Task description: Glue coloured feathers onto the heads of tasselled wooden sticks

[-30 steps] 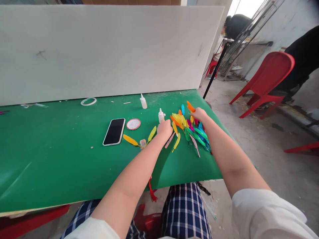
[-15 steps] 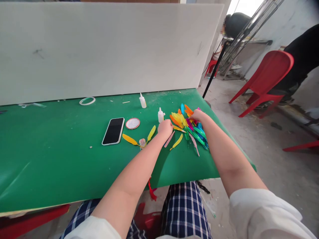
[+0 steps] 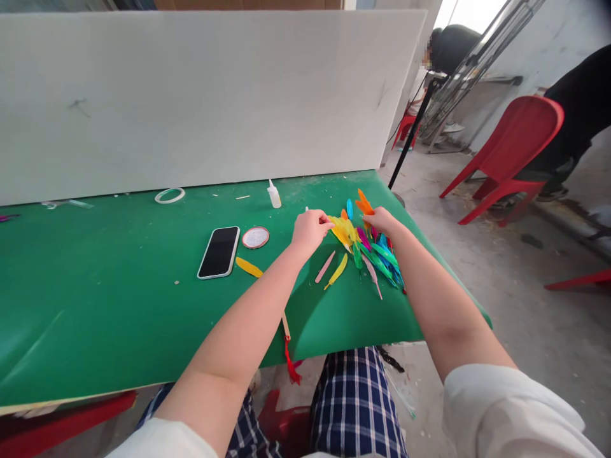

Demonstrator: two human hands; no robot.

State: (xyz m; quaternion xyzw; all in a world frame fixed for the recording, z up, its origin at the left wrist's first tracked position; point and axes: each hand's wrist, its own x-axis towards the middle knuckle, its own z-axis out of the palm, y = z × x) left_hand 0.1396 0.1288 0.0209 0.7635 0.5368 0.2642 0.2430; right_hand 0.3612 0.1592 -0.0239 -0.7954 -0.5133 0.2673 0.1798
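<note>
My left hand (image 3: 310, 230) is closed in a pinch at the left edge of the yellow feathers (image 3: 347, 231); what its fingertips hold, if anything, is too small to make out. My right hand (image 3: 384, 222) grips orange feathers (image 3: 365, 203), which stick up past the fingers at the back of the pile. Green feathers (image 3: 380, 257) and pink, purple and blue ones lie below that hand. A loose yellow feather (image 3: 337, 272) and a flat pink stick (image 3: 325, 267) rest in front of the pile. Another yellow feather (image 3: 248, 267) is partly covered by my left forearm.
A phone (image 3: 218, 252), a round white disc (image 3: 256, 237), a tape ring (image 3: 170, 195) and a small squeeze bottle (image 3: 274, 194) sit on the green table. A stick with a red tassel (image 3: 291, 366) overhangs the front edge. A white panel (image 3: 214, 95) stands behind.
My left hand has lifted slightly up and left, now covering most of the nearer bottle. My right hand has raised the orange feathers a little. The tassel's stick shows more.
</note>
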